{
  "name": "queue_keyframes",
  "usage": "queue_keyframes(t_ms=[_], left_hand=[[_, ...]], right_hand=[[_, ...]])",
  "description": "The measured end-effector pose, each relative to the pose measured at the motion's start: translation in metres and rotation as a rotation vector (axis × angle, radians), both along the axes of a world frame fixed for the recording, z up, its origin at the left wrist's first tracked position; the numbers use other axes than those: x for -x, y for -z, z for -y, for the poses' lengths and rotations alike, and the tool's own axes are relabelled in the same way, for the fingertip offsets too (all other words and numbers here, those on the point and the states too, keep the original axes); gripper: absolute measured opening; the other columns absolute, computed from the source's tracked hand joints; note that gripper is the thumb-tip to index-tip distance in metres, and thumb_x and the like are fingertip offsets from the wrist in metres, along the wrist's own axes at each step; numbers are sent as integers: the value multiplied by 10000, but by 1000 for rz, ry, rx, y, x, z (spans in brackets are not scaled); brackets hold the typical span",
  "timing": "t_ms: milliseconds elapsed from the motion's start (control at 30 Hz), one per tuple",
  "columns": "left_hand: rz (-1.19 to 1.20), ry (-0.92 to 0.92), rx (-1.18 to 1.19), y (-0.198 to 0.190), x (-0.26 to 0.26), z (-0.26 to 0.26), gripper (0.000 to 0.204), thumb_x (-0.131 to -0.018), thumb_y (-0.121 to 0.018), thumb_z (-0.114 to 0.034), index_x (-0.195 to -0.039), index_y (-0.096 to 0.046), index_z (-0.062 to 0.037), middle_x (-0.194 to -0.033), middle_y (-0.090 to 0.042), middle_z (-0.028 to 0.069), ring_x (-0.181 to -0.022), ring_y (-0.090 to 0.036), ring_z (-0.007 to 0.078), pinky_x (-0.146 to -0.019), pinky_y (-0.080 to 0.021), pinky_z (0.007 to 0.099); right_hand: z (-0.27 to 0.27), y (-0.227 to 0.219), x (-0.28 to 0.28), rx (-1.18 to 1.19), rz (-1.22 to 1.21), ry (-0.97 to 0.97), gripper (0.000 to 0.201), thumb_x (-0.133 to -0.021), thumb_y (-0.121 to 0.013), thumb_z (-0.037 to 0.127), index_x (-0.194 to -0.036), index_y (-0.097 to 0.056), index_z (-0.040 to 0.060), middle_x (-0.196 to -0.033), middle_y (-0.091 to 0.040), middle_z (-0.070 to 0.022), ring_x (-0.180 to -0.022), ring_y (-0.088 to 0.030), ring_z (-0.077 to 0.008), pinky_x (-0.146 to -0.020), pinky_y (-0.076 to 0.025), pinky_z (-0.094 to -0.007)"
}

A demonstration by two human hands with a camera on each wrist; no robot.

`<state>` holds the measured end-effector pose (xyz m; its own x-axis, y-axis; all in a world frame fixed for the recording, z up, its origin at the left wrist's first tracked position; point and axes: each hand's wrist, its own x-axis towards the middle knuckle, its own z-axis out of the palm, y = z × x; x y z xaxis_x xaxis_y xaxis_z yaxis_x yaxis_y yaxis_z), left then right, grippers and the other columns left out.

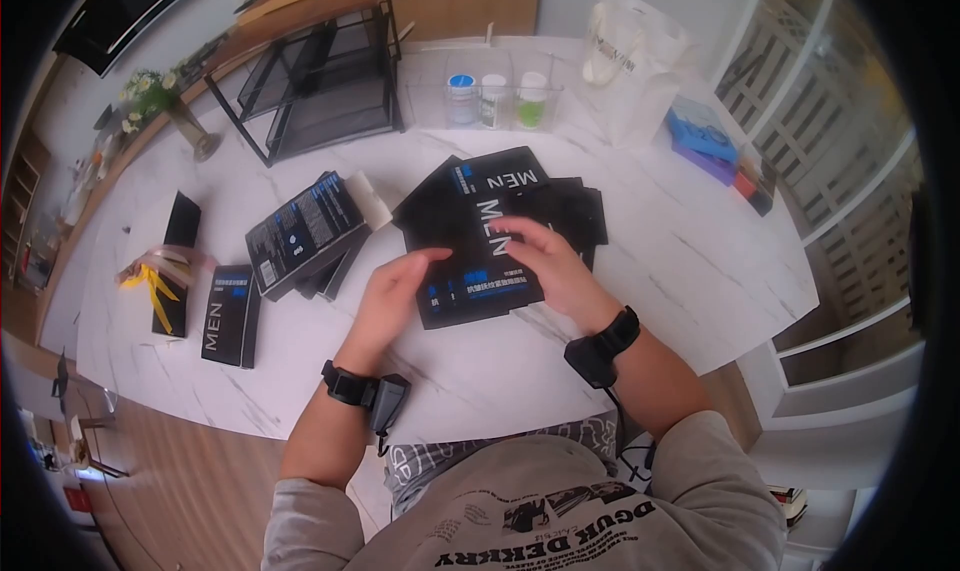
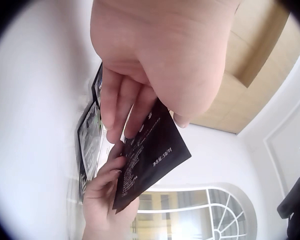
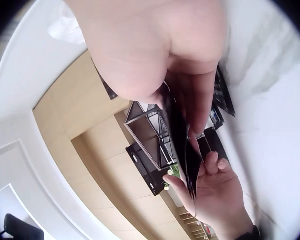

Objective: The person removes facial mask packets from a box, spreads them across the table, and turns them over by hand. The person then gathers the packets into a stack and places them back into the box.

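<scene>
Both hands hold a small stack of black sheet-mask packets (image 1: 478,299) printed MEN, raised on edge over the table. My left hand (image 1: 395,286) has its thumb on one face and its fingers on the other; the left wrist view shows the packet's (image 2: 152,155) small white print. At the opposite side my right hand (image 1: 555,266) grips the packets (image 3: 182,145) between thumb and fingers, and several edges show together. More black packets (image 1: 525,168) lie spread on the table beyond and beneath the hands.
Black boxes (image 1: 305,233), one with a raised flap, lie left of the hands beside a MEN box (image 1: 228,316) and a ribboned box (image 1: 170,281). Behind stand a mesh rack (image 1: 330,96), a clear organizer with bottles (image 1: 492,101) and a white bag (image 1: 635,71). Blue box (image 1: 700,129) at right.
</scene>
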<state>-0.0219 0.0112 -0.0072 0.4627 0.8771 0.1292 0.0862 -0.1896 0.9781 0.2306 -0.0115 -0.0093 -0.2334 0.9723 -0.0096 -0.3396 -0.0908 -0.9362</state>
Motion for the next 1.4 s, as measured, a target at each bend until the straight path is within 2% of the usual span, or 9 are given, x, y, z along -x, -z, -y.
queue_keyframes(t_ms=[133,300,433,633,833,933,1167,1267,1400], left_hand=[[240,62,217,1,0,-2,615,-1063,-335,-482,-1258,-615,30,-1192,-662,124,-1035,-632,189,-900,-499,308],[410,167,390,-8,2,-1,936,-965,-202,-716,-1349,-489,88,-1247,-621,211,-973,-697,296,-857,-554,336],[503,134,433,-10,2,1,1018,-925,-199,-769,-1363,-455,114,-1184,-653,215,-962,-705,332,-840,-565,349],[601,186,488,-9,3,-1,1031,-916,-207,-779,-1365,-450,116,-1126,-689,220,-971,-706,366,-838,-576,364],[611,218,476,-4,5,-4,1060,-899,-209,-798,-1404,-390,116,-1302,-592,267,-1011,-687,359,-863,-554,370],[679,257,509,0,7,-10,1076,-889,-234,-807,-1409,-363,125,-1343,-560,279,-1021,-682,357,-866,-548,372],[770,251,511,-4,7,-7,1078,-896,-265,-800,-1377,-370,159,-1373,-536,286,-1032,-679,370,-861,-549,382],[708,173,500,-6,6,-3,1052,-903,-228,-798,-1415,-350,113,-1341,-584,240,-1010,-687,374,-831,-564,367],[679,269,470,-6,6,-6,1094,-892,-209,-815,-1369,-407,148,-1339,-591,224,-1009,-691,356,-836,-561,367]], right_hand=[[2,-4,-9,86,-167,-79,386,-1076,-415,303,-1219,-603,-2,-1151,-637,-81,-1036,-639,-164,-917,-544,-349],[-5,11,-15,115,-307,-201,542,-1061,-381,458,-1261,-567,-10,-1202,-633,-161,-1067,-665,-312,-903,-556,-456],[-8,17,-15,92,-395,-230,637,-1051,-329,523,-1317,-510,-28,-1255,-614,-226,-1064,-670,-389,-935,-538,-491],[-7,17,-14,54,-410,-279,642,-1062,-272,519,-1375,-452,-11,-1301,-587,-265,-1073,-666,-385,-996,-499,-490],[-8,19,-14,20,-346,-299,705,-1012,-336,605,-1373,-476,17,-1325,-584,-224,-1068,-671,-347,-1000,-489,-500],[-8,19,-14,4,-405,-306,605,-1064,-285,505,-1365,-445,5,-1313,-579,-265,-1072,-666,-379,-994,-505,-483],[-4,19,-10,39,-320,-253,362,-1073,-401,347,-1205,-510,28,-1312,-573,-285,-1066,-669,-388,-978,-510,-506],[-2,19,-10,29,-334,-247,270,-1065,-447,292,-1148,-513,44,-1290,-586,-286,-1050,-676,-387,-975,-510,-516],[-1,17,-9,27,-336,-211,243,-1061,-460,278,-1143,-504,53,-1257,-606,-281,-1028,-685,-382,-971,-513,-514]])
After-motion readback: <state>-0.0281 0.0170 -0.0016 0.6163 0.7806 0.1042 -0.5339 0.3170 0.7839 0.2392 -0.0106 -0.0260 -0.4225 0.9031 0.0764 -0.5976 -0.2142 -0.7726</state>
